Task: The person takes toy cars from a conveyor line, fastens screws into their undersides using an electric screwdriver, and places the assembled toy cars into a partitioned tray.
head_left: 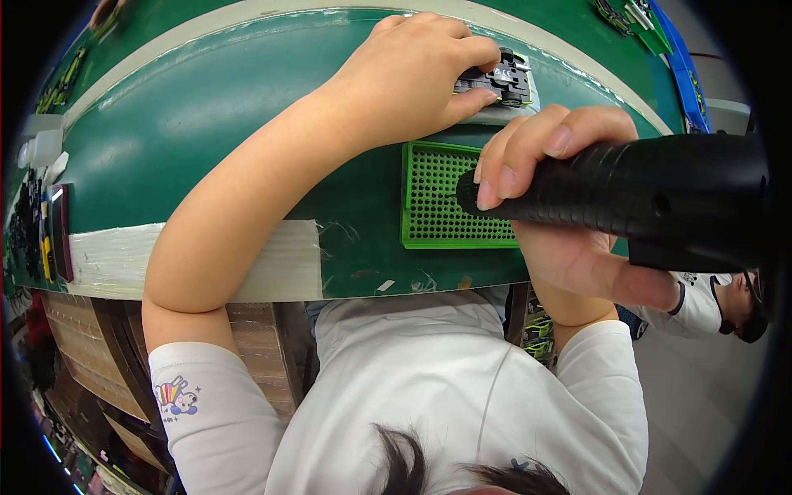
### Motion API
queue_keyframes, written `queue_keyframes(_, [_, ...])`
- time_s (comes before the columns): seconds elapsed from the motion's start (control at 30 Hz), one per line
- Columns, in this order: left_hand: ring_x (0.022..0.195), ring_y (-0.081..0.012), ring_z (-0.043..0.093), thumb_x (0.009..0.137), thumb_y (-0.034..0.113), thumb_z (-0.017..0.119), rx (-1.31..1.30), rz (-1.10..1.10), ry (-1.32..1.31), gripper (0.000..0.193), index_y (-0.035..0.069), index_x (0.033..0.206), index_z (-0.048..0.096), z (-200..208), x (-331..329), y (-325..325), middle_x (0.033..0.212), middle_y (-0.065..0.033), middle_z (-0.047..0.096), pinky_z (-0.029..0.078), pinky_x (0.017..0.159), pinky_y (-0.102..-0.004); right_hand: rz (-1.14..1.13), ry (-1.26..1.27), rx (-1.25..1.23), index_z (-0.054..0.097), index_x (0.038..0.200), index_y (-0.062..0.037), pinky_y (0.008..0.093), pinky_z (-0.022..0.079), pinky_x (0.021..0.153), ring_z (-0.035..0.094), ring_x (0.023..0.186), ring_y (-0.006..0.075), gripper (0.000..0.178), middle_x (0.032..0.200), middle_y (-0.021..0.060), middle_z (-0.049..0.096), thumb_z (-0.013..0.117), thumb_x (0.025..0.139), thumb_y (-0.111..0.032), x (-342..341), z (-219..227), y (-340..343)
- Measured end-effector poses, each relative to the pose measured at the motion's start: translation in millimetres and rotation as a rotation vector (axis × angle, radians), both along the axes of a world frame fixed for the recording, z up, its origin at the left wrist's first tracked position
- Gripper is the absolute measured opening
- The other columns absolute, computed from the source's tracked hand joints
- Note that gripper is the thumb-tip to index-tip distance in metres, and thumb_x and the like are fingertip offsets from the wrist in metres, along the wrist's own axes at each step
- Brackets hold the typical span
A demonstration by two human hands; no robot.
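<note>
Evidently the toy car (513,80) lies on a pale pad (530,101) at the bench's far side, seemingly underside up, its left end pinched between the thumb and fingers of the left hand (417,70); were that pinch to loosen, the small dark plastic body with its stubby wheels and lime trim could roll or tip. Apart from that hand, the right hand (569,260) is wrapped around a thick black tool (660,198), matte and ribbed, its thin tip over a green tray (470,243), touching or not I cannot tell. A careless dip of that bulky barrel might jolt the rectangular, round-holed plastic tray, and the smooth, glossy green bench (206,91), patched with a wrinkled whitish strip (285,256), would probably let it slide
</note>
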State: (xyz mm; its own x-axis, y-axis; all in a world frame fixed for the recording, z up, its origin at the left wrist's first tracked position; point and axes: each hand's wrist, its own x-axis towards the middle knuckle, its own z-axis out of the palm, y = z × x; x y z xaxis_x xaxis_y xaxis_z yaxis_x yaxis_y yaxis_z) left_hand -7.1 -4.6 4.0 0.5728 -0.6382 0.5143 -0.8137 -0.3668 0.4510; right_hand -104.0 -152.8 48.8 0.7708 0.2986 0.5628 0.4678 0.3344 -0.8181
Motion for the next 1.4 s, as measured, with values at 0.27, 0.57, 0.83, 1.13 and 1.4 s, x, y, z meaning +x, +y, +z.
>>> queue_keyframes(0.27, [0.099,-0.0320,0.059,0.079,0.022,0.072,-0.052,-0.045,-0.006,0.026,0.007,0.099,0.064,4,4,-1,0.100,-0.0115,0.065,0.047,0.086,-0.0417,-0.005,-0.041,-0.044,0.047,0.109,-0.0030,0.0299,0.047,0.057,0.057,0.061,0.0193,0.105,0.081,0.0106,0.058,0.047,0.058,-0.095,8,14,-17])
queue_keyframes(0.57, [0.103,-0.0305,0.057,0.080,0.021,0.072,-0.025,-0.066,0.007,0.027,0.007,0.101,0.062,10,1,-2,0.107,-0.0097,0.062,0.042,0.093,-0.0410,0.043,-0.234,-0.135,0.052,0.120,-0.0036,0.0343,0.043,0.068,0.056,0.072,0.0199,0.107,0.090,0.0097,0.057,0.040,0.066,-0.095,72,61,-93])
queue_keyframes(0.83, [0.106,-0.0323,0.057,0.076,0.015,0.075,0.026,-0.050,0.049,0.029,0.006,0.100,0.061,16,0,1,0.111,-0.0122,0.061,0.043,0.093,-0.0419,-0.130,-0.172,-0.041,0.056,0.112,-0.0022,0.0343,0.044,0.064,0.056,0.068,0.0215,0.105,0.084,0.0121,0.058,0.034,0.067,-0.095,78,46,-72])
queue_keyframes(1.13, [0.104,-0.0332,0.058,0.072,0.011,0.077,0.027,-0.047,0.058,0.032,0.005,0.099,0.061,18,1,-2,0.111,-0.0128,0.061,0.044,0.091,-0.0419,-0.587,0.001,-0.253,0.051,0.097,-0.0008,0.0308,0.049,0.055,0.057,0.055,0.0206,0.100,0.071,0.0126,0.058,0.027,0.071,-0.094,71,41,-41])
queue_keyframes(1.4, [0.103,-0.0332,0.058,0.072,0.011,0.077,0.018,-0.056,0.057,0.031,0.005,0.098,0.061,16,0,-1,0.109,-0.0128,0.061,0.045,0.091,-0.0418,-0.743,0.086,-0.287,0.048,0.089,-0.0006,0.0286,0.052,0.049,0.058,0.047,0.0197,0.098,0.062,0.0130,0.057,0.024,0.071,-0.094,73,34,-38])
